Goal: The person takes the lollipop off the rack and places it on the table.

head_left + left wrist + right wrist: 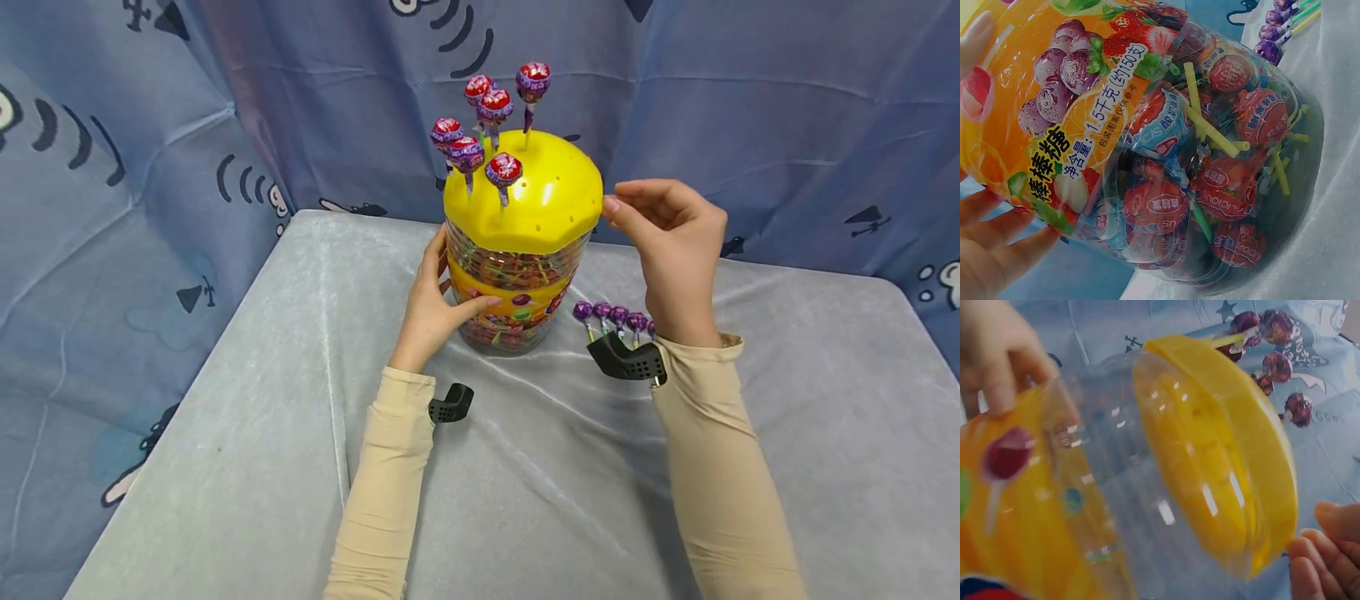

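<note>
A clear plastic jar (pixel 517 271) with a yellow dome lid (pixel 555 187) stands upright, wrapped lollipops visible inside its lower part. Several red-and-purple lollipops (pixel 504 170) stick up by their sticks from holes in the lid's left half. My left hand (pixel 435 304) holds the jar's left side, thumb across the orange fruit label (pixel 1054 125) and fingers round the back. At the lid's right edge is my right hand (pixel 671 237), thumb and fingers bent, fingertips right at the rim. In the right wrist view, no lollipop shows between those fingers (pixel 1313 562).
A row of purple-wrapped lollipops (pixel 618 315) lies on the grey cloth-covered table (pixel 525 483) right of the jar, partly behind the right wrist's black camera mount (pixel 630 360). A blue patterned curtain (pixel 750 108) hangs close behind the jar.
</note>
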Available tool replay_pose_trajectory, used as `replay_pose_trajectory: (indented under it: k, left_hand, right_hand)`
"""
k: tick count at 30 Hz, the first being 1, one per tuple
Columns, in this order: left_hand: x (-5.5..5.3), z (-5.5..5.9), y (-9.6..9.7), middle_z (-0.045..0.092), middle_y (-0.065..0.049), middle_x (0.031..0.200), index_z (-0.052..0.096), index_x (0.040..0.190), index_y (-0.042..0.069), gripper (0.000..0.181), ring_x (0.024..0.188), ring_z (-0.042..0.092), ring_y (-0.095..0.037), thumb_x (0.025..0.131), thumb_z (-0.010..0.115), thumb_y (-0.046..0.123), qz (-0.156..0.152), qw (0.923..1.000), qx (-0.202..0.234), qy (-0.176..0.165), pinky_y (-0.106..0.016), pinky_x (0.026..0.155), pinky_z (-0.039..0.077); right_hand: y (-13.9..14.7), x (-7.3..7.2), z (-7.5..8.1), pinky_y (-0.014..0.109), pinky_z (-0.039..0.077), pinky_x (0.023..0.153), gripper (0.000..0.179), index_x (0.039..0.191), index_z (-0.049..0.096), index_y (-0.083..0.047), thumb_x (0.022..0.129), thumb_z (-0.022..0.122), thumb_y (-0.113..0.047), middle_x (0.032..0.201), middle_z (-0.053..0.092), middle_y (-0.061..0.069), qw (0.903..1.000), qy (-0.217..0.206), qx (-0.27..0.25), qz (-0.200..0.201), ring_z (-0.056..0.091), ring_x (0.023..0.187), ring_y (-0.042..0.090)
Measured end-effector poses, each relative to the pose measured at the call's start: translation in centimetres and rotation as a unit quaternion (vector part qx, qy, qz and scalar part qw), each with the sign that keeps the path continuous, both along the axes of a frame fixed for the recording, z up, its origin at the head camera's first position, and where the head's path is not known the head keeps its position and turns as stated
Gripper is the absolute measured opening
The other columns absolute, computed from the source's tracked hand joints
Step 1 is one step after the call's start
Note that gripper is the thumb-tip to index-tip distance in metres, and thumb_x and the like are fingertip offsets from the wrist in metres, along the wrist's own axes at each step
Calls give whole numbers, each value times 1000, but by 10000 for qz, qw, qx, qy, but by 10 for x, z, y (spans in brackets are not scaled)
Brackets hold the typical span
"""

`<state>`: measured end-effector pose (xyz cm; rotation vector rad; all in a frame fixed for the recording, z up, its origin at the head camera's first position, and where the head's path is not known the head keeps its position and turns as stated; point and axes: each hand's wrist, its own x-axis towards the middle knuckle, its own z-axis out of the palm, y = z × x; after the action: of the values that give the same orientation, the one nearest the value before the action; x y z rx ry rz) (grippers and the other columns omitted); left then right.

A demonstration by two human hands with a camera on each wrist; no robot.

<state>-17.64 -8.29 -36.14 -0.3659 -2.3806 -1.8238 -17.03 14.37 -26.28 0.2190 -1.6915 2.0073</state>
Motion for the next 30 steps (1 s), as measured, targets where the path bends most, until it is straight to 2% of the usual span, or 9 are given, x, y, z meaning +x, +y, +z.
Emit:
replay_pose_trajectory:
  k: [6,13,24,30]
  left_hand:
    - [1,0,1,23,-3,153,12,153,18,102,137,29,-19,77,80,21,4,10000,-11,-17,-35,107,34]
    - [1,1,1,22,-4,154,12,153,18,101,137,28,-19,78,79,20,18,10000,3,-49,-36,107,34]
    - [1,2,0,22,-3,154,12,153,19,100,137,28,-20,78,79,21,58,9999,-19,-83,-36,107,33]
    - [1,1,0,22,-3,154,12,153,19,100,137,29,-19,78,79,21,10,10000,-12,-26,-36,107,34]
  right_hand:
    - [-15,-10,20,25,53,73,16,89,72,4,74,78,1,83,68,11,9986,148,467,-199,61,75,25]
    - [-35,-16,35,26,53,81,17,94,71,2,78,76,-3,89,68,8,9867,108,1587,-326,63,81,20]
    - [-55,-41,48,23,51,84,24,99,70,2,79,77,-9,94,69,10,9729,-62,2301,-214,63,85,14]
    - [-60,-46,49,23,52,82,23,95,68,1,77,78,-9,91,68,10,9675,-4,2516,-231,63,81,13]
